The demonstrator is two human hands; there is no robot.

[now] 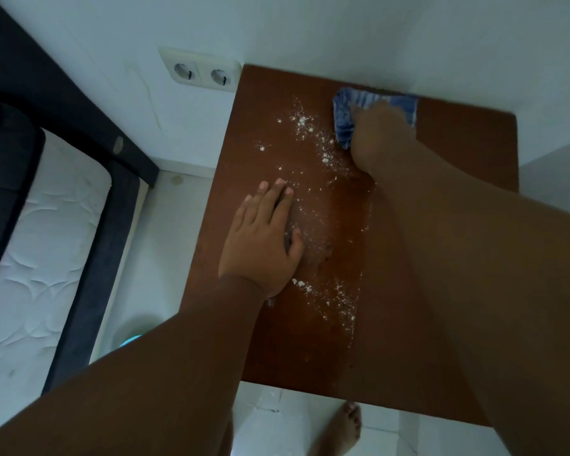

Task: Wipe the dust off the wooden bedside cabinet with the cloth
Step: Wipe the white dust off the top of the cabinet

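The bed (46,241) stands left of the wooden bedside cabinet (293,350). The right hand (372,139) presses the blue cloth (346,116) at the far edge by the wall; blur hides whether its fingers curl. The left hand (264,245) lies flat on the top, fingers straight and close, sitting on unwiped ground. White dust (310,126) still streaks the middle, so wiping looks barely begun.

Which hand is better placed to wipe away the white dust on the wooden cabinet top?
The right. The right hand holds the cloth at the far edge of the cabinet, next to the dust. The left hand lies flat on the top, fingers straight, and holds nothing.
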